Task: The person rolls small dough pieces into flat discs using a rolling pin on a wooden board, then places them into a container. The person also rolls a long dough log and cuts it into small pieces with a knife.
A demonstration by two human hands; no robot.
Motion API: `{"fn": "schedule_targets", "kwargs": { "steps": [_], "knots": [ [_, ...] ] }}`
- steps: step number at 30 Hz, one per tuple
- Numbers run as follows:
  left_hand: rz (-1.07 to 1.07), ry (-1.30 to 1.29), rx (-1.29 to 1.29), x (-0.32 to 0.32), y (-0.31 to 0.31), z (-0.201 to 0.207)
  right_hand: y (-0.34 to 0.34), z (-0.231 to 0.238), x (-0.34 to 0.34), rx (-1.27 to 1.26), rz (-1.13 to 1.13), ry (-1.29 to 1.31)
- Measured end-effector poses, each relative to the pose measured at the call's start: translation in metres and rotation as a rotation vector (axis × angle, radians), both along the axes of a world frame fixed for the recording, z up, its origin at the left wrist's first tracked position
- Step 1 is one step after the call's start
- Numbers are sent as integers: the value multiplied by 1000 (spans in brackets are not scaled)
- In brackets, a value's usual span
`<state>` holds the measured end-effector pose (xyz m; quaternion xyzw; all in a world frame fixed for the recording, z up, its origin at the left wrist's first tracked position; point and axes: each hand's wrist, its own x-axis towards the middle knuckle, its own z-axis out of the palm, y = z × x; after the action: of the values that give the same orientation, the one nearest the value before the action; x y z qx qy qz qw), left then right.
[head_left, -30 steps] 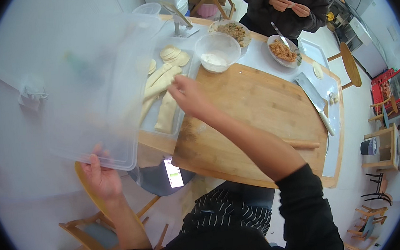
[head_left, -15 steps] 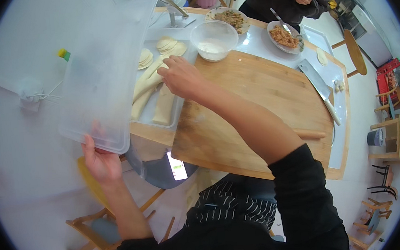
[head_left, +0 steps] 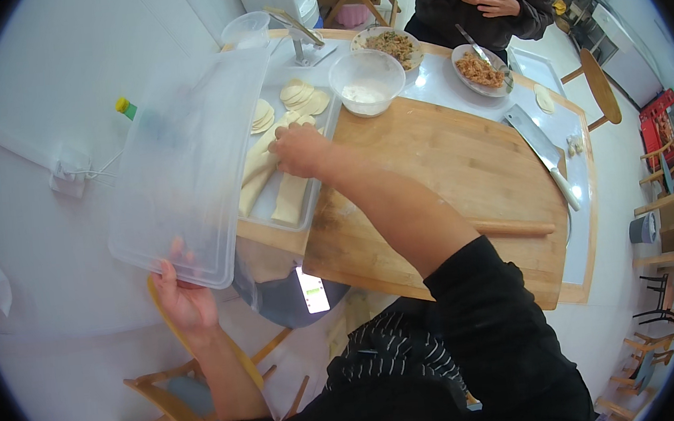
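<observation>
With left hand (head_left: 189,304), at near left, gripping near edge of translucent plastic lid (head_left: 188,159), with thumb in front and fingers showing dimly through plastic. Keeping lid raised over left side of tray (head_left: 332,119), but with far edge dropped since half a second ago, exposing round plastic tub (head_left: 246,27) at far left, covered then. Inside tray, as before: rounds of dough (head_left: 303,97) at far end, long dough strips (head_left: 259,163) running toward near end. Below, at near side, on dark seat: lit phone (head_left: 312,290).

With right hand (head_left: 300,151), reaching left across cutting board (head_left: 438,177) into tray, touching dough strips. Bending fingers down more than half a second ago, and placed slightly nearer; with fingertips partly hidden, impossible to tell whether grasping dough or only pressing.

Just right of tray, at far side, in same place as earlier: translucent bowl (head_left: 364,64) with white powder. Farther right, also unmoved: rolling pin (head_left: 511,227) on near part of board, reddish filling (head_left: 477,71) beyond far edge, cleaver (head_left: 532,136) along right edge. On far side, a change in co-worker's hands (head_left: 497,1): from pinching small pale piece to overlapping, with fingers extended.
</observation>
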<state>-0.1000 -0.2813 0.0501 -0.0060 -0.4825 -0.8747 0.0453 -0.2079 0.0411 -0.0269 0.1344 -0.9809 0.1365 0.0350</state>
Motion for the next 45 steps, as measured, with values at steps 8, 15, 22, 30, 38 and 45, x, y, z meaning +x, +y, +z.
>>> {"fn": "schedule_targets", "kwargs": {
  "steps": [8, 15, 22, 30, 38, 45],
  "knots": [
    [-3, -45, -5, 2, -7, -6, -23, 27, -6, -219, -33, 17],
    [27, -19, 42, -5, -10, -6, -78, 92, 4, -23, 71, -87],
    [-90, -24, 286, -13, -18, 2, -47, 158, 43, -230, 138, 161],
    [-105, 59, 138, -3, 32, -5, 66, 201, 170, -193, -82, 263],
    [-117, -132, 18, -11, 77, -58, 137, 194, 277, 26, -460, 115],
    [-254, -221, -8, -26, 98, -84, 163, 190, 305, -96, -644, 121]
  ]
}}
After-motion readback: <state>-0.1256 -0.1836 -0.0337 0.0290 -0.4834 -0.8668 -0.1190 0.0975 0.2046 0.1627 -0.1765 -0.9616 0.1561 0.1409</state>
